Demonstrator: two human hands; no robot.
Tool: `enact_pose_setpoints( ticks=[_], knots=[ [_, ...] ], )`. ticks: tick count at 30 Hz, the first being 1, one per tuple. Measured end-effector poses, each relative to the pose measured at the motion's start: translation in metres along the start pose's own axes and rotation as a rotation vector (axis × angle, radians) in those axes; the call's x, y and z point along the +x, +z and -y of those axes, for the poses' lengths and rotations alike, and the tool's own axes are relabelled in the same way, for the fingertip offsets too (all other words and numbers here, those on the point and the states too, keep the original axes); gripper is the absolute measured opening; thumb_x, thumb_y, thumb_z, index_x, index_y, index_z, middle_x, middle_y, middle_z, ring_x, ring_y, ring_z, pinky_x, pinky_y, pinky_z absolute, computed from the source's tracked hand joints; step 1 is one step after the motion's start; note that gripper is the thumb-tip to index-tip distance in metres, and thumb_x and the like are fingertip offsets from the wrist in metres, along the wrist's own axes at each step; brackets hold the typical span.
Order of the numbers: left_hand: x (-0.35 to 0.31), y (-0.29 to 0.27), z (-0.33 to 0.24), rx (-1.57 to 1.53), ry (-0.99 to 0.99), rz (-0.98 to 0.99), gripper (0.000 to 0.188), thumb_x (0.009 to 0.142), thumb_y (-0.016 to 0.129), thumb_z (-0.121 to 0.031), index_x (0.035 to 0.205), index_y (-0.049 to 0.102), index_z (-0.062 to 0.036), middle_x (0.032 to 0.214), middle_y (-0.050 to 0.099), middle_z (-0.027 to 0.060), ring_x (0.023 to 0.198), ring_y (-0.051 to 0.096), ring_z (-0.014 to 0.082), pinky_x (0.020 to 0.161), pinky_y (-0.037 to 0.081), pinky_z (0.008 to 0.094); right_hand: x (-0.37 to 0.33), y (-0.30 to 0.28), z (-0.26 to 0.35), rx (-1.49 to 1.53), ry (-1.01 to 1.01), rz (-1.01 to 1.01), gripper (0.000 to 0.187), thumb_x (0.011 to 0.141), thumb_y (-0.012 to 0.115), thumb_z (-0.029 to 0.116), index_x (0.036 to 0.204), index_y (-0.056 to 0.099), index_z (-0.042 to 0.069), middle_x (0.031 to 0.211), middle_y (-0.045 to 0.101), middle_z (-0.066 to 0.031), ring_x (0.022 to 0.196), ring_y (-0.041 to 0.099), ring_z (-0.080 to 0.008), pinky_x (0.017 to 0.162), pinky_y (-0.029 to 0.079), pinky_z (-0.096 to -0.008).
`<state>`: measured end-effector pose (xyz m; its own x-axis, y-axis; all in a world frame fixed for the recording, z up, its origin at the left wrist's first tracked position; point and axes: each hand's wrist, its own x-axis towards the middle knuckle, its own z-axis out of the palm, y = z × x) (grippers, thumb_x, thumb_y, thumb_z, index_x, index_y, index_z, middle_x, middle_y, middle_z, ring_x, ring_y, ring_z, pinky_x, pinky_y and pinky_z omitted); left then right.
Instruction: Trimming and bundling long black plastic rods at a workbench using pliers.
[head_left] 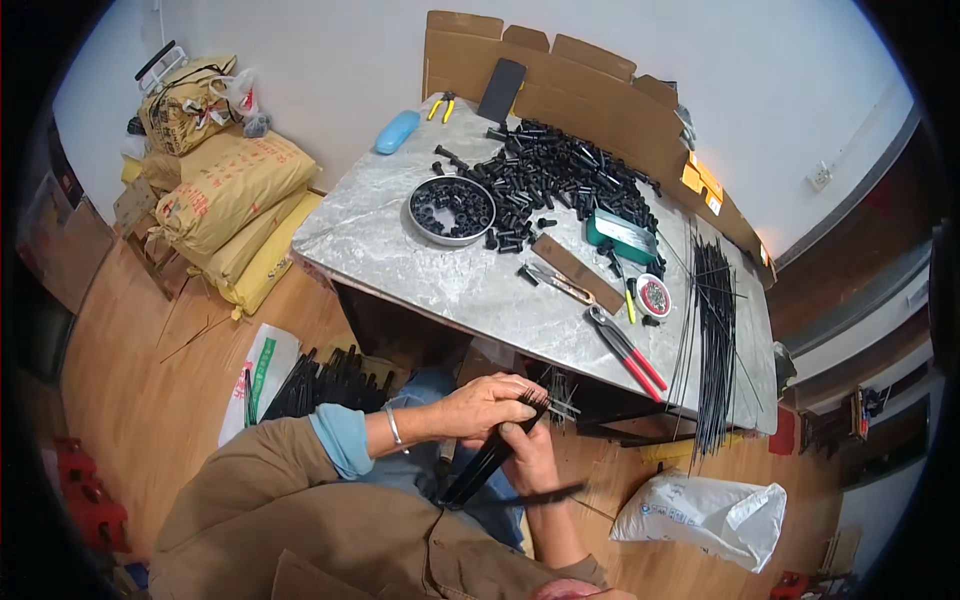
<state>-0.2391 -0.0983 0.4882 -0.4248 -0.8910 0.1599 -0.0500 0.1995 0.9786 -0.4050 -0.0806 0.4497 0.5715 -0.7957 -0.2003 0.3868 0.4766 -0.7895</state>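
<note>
Far left: tan sacks (235, 190) are lying stacked against the wall; below them, a pile of dark strips (330, 385) is resting near the floor

Centre: a metal bowl (452, 240) is holding small black parts on the grey table (350, 235)

In front of the table: a bundle of black strips (478, 470) is slanting over the lap, its upper end sitting between both hands; likely light, springy, smooth enough to slide apart, best gripped around the whole bunch near that end

Left hand (490, 405): fingers are curling over the upper end, nearly closed

Right hand (530, 455): thumb is pressing the bundle; cannot tell how its hidden fingers are lying

Right: red-handled pliers (632, 358) are lying at the table edge; a white bag (690, 520) is slumping below
</note>
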Motion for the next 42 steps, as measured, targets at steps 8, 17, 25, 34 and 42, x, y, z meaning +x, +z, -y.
enact_pose_setpoints(
  ticks=[8,17,25,34,42],
  knots=[
    [0.146,-0.116,-0.024,0.158,-0.134,-0.206,0.033,0.089,0.054,-0.019,0.117,0.061,-0.0031,0.072,0.060,0.0019,0.063,0.055,0.0088,0.058,0.047,0.0241,0.008,-0.007,0.010,0.201,0.073,-0.157,0.032,0.090,0.062,0.015,0.115,0.053,-0.003,0.108,0.061,-0.0247,0.101,0.062,-0.0405,0.090,0.050,-0.0570],
    [0.394,-0.217,0.065,0.897,0.251,-0.600,0.020,0.077,0.064,-0.018,0.085,0.070,-0.0007,0.087,0.066,0.0196,0.086,0.065,0.0328,0.075,0.052,0.0420,0.030,-0.038,0.012,0.257,0.133,-0.357,0.033,0.091,0.061,0.013,0.115,0.050,-0.007,0.108,0.060,-0.0286,0.100,0.062,-0.0417,0.089,0.052,-0.0552],
    [0.420,-0.204,0.078,1.593,0.054,-0.375,0.020,0.072,0.063,-0.013,0.086,0.069,0.0000,0.097,0.061,0.0183,0.095,0.061,0.0352,0.074,0.053,0.0456,0.033,-0.054,0.018,0.248,0.111,-0.341,0.028,0.093,0.055,0.010,0.115,0.050,-0.007,0.104,0.061,-0.0290,0.097,0.063,-0.0424,0.088,0.051,-0.0556],
    [0.345,-0.197,0.048,1.243,-0.033,-0.050,0.025,0.076,0.055,-0.009,0.098,0.068,-0.0040,0.102,0.064,0.0229,0.096,0.063,0.0377,0.083,0.052,0.0453,0.025,-0.067,0.010,0.314,0.048,-0.261,0.029,0.093,0.057,0.012,0.116,0.051,-0.006,0.103,0.062,-0.0276,0.094,0.064,-0.0411,0.086,0.053,-0.0542],
    [0.329,-0.188,0.024,0.819,-0.084,-0.051,0.022,0.081,0.066,-0.019,0.093,0.061,-0.0008,0.080,0.062,0.0127,0.076,0.065,0.0238,0.067,0.053,0.0355,0.015,-0.064,0.002,0.308,0.085,-0.195,0.033,0.092,0.060,0.022,0.113,0.049,-0.001,0.100,0.062,-0.0232,0.093,0.064,-0.0394,0.082,0.053,-0.0583]
  ],
)
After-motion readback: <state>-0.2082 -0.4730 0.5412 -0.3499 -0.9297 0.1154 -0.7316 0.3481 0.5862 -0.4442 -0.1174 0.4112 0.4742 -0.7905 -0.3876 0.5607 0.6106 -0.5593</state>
